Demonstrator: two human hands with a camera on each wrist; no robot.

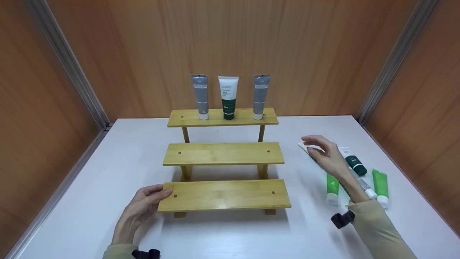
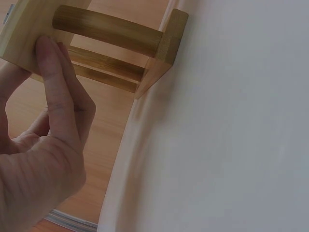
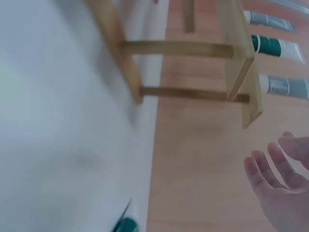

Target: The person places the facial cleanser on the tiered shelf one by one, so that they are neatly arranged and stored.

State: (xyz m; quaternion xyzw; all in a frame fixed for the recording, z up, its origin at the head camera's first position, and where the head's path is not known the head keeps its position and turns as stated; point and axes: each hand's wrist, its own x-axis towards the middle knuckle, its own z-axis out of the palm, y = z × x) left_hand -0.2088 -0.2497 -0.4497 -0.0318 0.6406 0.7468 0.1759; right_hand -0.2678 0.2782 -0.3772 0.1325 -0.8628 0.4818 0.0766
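Observation:
A three-tier wooden display stand (image 1: 222, 194) rises in steps on the white table. My left hand (image 1: 138, 205) pinches the left end of its lowest board, thumb on top; in the left wrist view, fingertips (image 2: 47, 50) press on the board. To the right of the stand, my right hand (image 1: 330, 158) hovers over several lying tubes, fingers loosely bent and holding nothing. Partly behind that hand lies a tube with a white end (image 1: 303, 146). Beside the wrist are a white and dark green tube (image 1: 355, 164), a green tube (image 1: 332, 189) and another green tube (image 1: 380, 183).
On the top board stand a grey tube (image 1: 201, 94), a white and dark green tube (image 1: 229, 97) and a second grey tube (image 1: 260, 95), caps down. A grey tube with white cap (image 1: 367, 189) lies under the right forearm. Wooden panels (image 1: 230, 43) enclose the table.

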